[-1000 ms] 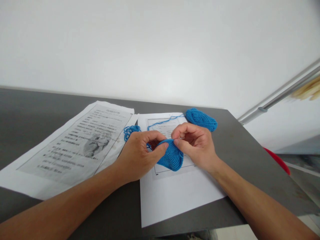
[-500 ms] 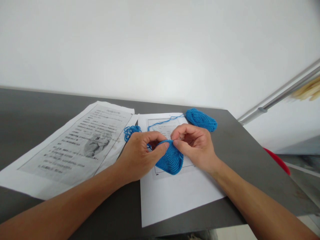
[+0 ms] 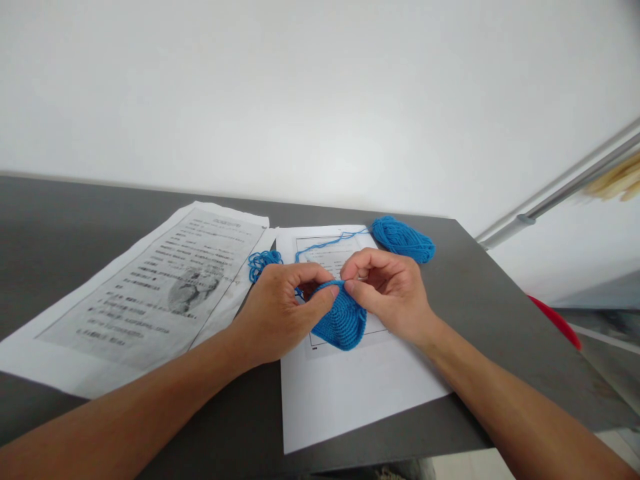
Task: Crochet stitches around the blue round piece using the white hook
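A small blue crocheted piece (image 3: 345,323), rounded with curved rows of stitches, hangs between my hands above a printed sheet. My left hand (image 3: 285,303) pinches its upper left edge between thumb and fingers. At the top edge, my right hand (image 3: 387,287) is closed with thumb and forefinger on the rim of the piece. Whether a hook or a strand sits in that pinch is hidden. Blue yarn (image 3: 325,245) runs from behind my left hand to a blue skein (image 3: 404,239) at the back right. A loose tangle of blue yarn (image 3: 263,263) lies behind my left hand.
One printed sheet (image 3: 340,407) lies under the crocheted piece; a larger creased sheet (image 3: 135,293) with text and a dark picture lies to the left. The dark grey table (image 3: 505,333) meets a white wall at the back. Beyond its right edge show a metal pole (image 3: 550,200) and something red (image 3: 555,321).
Almost nothing differs. My right fingertips have shifted very slightly left along the top edge of the crocheted piece; both hands keep their grip.
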{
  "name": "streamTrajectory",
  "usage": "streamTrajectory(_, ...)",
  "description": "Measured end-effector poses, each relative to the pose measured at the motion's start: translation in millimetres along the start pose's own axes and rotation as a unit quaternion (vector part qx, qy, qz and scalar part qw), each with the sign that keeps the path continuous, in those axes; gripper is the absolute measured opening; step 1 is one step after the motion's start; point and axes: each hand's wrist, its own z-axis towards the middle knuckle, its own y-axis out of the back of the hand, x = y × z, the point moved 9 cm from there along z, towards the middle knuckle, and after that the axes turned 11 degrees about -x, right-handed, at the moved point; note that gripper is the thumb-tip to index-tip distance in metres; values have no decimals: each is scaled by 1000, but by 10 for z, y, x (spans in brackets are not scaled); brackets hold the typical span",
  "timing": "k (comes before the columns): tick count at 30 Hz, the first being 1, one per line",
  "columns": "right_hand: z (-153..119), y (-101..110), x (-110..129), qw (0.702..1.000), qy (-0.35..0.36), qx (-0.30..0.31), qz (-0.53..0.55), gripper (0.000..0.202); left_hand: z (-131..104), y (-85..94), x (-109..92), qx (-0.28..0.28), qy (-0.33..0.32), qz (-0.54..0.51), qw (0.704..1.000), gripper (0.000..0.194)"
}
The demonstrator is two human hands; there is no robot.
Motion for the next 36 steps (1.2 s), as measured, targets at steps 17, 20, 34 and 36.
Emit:
streamTrajectory(17, -16, -37, -2, 1000, -2, 21, 8, 6, 10, -18, 8, 4, -3, -1, 1000, 23)
streamTrajectory(20, -12, -40, 0, 1000, 1, 23, 7, 5, 4, -26, 21, 7, -1, 0, 1000, 23)
streamTrajectory(34, -10, -2, 51, 1000, 21, -4, 6, 3, 13, 34, 2, -14, -3, -11, 1000, 21)
streamTrajectory(36, -12, -9, 39, 1000, 18, 3, 16, 3, 12, 35, -7, -15, -8, -5, 1000, 22)
